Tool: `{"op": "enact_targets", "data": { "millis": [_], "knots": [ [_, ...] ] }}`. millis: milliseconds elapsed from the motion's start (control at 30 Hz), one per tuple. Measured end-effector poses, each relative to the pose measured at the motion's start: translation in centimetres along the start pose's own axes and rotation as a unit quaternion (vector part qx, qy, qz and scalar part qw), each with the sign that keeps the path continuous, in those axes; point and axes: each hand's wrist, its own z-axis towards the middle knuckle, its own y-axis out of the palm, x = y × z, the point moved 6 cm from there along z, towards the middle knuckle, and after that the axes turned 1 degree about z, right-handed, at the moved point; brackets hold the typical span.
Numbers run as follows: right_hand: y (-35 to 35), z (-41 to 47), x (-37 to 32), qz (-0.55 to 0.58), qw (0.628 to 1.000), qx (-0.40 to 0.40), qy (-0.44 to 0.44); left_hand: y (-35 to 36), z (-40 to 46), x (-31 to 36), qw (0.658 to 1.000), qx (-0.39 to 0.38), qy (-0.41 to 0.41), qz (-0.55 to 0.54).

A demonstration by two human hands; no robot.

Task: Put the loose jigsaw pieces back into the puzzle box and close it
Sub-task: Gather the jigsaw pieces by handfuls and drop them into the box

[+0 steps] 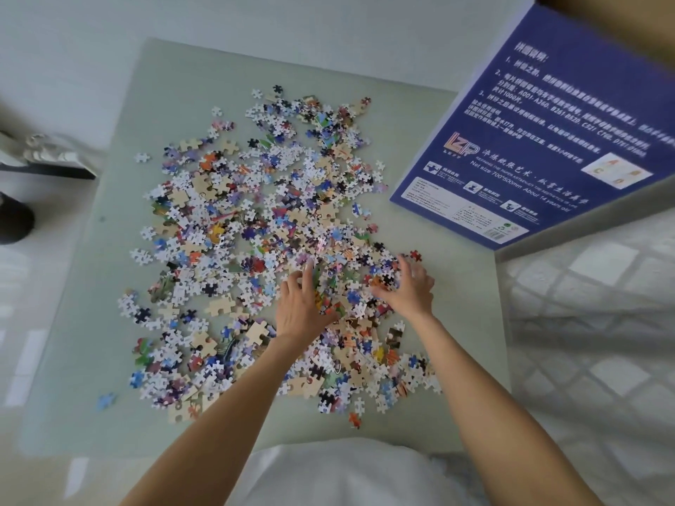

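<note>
Left hand [299, 308]: lying palm down on the lower centre of the pile, fingers spreading wide and lightly bending, thumb pressing into the pieces; whether any piece is being gripped cannot be told.
Right hand [409, 290]: lying just right of the left hand, fingers curling narrowly around a small clump of pieces at the pile's right edge.
Jigsaw pieces [255, 231]: lying loose in a broad heap that is covering the centre of the frame, some showing colour, some showing plain backs; one blue piece [106, 399] is sitting apart at lower left.
Table [456, 323]: pale green surface bearing the whole heap.
Puzzle box [548, 133]: blue, printed side up, sitting tilted at upper right, its near corner overhanging the table's right edge; well apart from both hands.
Quilted fabric [591, 323]: white, lying along the right of the frame.
</note>
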Motion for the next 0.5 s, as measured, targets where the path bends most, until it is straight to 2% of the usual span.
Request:
{"op": "enact_targets", "data": {
  "millis": [133, 267, 400, 500],
  "knots": [
    [1.6, -0.3, -3.0, -0.018, 0.996, -0.002, -0.084, -0.3, 1.2, 0.7, 0.999, -0.001, -0.008, -0.038],
    [2.3, -0.7, -4.8, 0.033, 0.991, -0.024, -0.127, -0.6, 2.3, 1.0, 0.999, -0.006, -0.008, -0.053],
    [3.0, -0.8, -5.9, 0.03, 0.988, -0.056, -0.141, -0.8, 3.0, 0.9, 0.994, -0.033, 0.0, -0.102],
    [3.1, -0.7, -6.4, 0.035, 0.988, -0.05, -0.145, -1.2, 3.1, 0.6, 0.991, -0.044, 0.005, -0.124]
  ]
}}
